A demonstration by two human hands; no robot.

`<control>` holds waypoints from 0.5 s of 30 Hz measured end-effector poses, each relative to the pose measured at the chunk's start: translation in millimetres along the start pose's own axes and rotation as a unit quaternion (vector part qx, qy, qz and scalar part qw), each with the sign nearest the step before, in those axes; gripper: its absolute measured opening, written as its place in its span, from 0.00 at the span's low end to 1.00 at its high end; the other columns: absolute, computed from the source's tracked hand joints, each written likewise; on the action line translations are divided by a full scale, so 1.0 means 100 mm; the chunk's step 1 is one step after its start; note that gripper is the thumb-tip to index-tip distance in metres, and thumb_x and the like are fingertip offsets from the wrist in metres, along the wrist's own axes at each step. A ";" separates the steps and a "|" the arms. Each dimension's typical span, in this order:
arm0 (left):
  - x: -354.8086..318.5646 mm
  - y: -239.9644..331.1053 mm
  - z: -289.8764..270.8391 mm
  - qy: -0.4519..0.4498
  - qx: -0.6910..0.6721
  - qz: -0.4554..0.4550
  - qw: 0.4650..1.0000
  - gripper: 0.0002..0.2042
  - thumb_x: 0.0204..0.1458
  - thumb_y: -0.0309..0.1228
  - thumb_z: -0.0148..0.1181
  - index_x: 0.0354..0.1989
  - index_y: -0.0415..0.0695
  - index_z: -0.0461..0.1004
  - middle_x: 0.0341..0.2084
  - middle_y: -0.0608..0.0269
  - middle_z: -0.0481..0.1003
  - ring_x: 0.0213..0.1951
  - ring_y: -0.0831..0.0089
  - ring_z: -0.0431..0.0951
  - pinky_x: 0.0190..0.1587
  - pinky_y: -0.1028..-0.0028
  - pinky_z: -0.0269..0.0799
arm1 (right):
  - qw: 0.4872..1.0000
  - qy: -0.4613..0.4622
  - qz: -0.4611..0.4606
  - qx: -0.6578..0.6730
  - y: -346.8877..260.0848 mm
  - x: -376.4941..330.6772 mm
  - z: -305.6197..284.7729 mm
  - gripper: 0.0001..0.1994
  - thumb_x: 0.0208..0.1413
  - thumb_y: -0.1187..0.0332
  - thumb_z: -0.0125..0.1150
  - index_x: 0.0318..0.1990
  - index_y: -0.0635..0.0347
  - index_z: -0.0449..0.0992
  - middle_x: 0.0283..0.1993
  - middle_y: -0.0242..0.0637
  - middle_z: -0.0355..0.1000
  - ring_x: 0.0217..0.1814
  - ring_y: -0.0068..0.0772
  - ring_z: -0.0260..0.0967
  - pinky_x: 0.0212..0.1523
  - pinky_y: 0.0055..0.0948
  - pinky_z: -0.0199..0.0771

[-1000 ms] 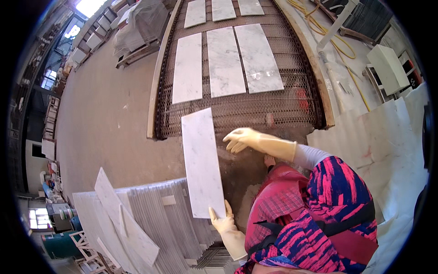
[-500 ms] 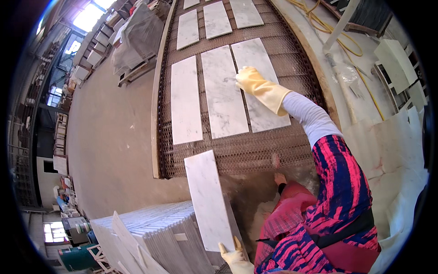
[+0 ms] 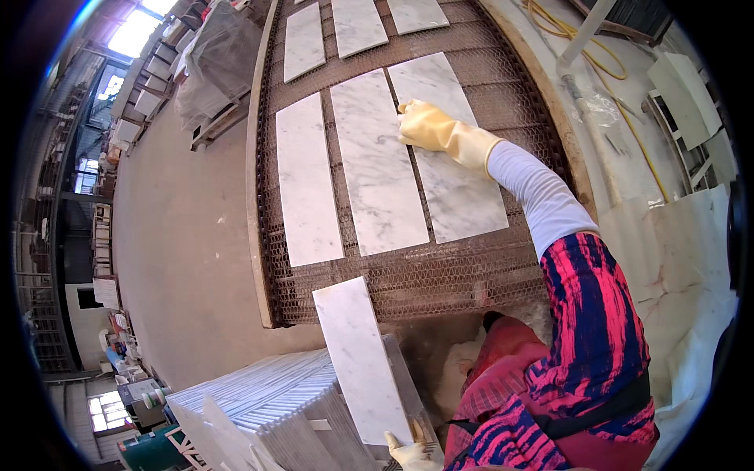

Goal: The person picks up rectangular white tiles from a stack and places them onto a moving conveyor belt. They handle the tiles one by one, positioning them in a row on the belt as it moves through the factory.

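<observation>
My left hand (image 3: 410,454), in a cream rubber glove, grips the lower end of a white, grey-veined marble tile (image 3: 361,357), with its thumb on the face and fingers by the right edge. The tile leans beside a stack of upright slabs (image 3: 302,408). My right hand (image 3: 430,127), gloved alike, is closed over the gap between the middle marble tile (image 3: 377,169) and the right marble tile (image 3: 463,192). Its curled fingertips hide whatever they may hold. A left marble tile (image 3: 309,184) lies in the same row on a wire-mesh conveyor (image 3: 424,281).
More marble tiles (image 3: 357,25) lie farther up the mesh. Pale rails (image 3: 253,212) edge the conveyor. A plastic-wrapped pallet load (image 3: 220,67) stands at the far left. To the right are a yellow hose (image 3: 609,74), a pipe (image 3: 589,35) and pale sheeting (image 3: 652,290).
The view has shifted slightly, so the conveyor tiles sit farther left and lower. My right hand stays closed by the same gap, and my left hand keeps its hold on the leaning tile.
</observation>
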State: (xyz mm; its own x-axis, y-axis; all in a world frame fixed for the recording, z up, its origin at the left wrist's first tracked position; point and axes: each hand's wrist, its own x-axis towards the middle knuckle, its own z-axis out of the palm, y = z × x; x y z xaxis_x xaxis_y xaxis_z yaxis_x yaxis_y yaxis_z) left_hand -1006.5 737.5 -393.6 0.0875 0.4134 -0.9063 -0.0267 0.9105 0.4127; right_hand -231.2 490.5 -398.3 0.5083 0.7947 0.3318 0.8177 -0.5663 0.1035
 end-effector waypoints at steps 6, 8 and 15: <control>0.40 0.90 -0.74 -0.074 0.110 -0.286 0.949 0.48 0.41 0.80 0.53 0.40 0.37 0.75 0.09 0.62 0.63 0.08 0.66 0.58 0.10 0.71 0.50 | 0.992 -0.124 0.006 -0.024 -0.13 0.23 -0.22 0.20 0.63 0.54 0.55 0.26 0.57 0.83 0.29 0.44 0.79 0.35 0.52 0.77 0.41 0.46 0.76; 0.36 0.49 -0.54 -0.008 0.053 -0.115 0.992 0.43 0.45 0.74 0.54 0.44 0.38 0.74 0.18 0.60 0.65 0.17 0.64 0.62 0.18 0.68 0.57 | 0.989 -0.140 0.008 -0.043 -0.10 0.22 -0.15 0.18 0.62 0.55 0.55 0.27 0.55 0.83 0.30 0.43 0.79 0.36 0.52 0.78 0.41 0.46 0.76; -0.17 -0.25 0.18 0.044 -0.017 0.114 0.992 0.28 0.61 0.52 0.57 0.61 0.41 0.70 0.52 0.52 0.73 0.50 0.54 0.74 0.46 0.59 0.81 | 0.974 -0.205 -0.020 -0.094 -0.13 0.27 -0.23 0.12 0.59 0.60 0.55 0.32 0.49 0.84 0.32 0.38 0.81 0.38 0.48 0.79 0.41 0.45 0.77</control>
State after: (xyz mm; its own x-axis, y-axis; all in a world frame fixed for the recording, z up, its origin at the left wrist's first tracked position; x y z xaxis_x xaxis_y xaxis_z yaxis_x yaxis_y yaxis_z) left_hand -988.9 707.2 -386.9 -0.0120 0.6062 -0.7953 -0.0690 0.7929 0.6054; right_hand -233.7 514.4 -369.0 0.5730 0.8162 -0.0741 0.7952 -0.5319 0.2909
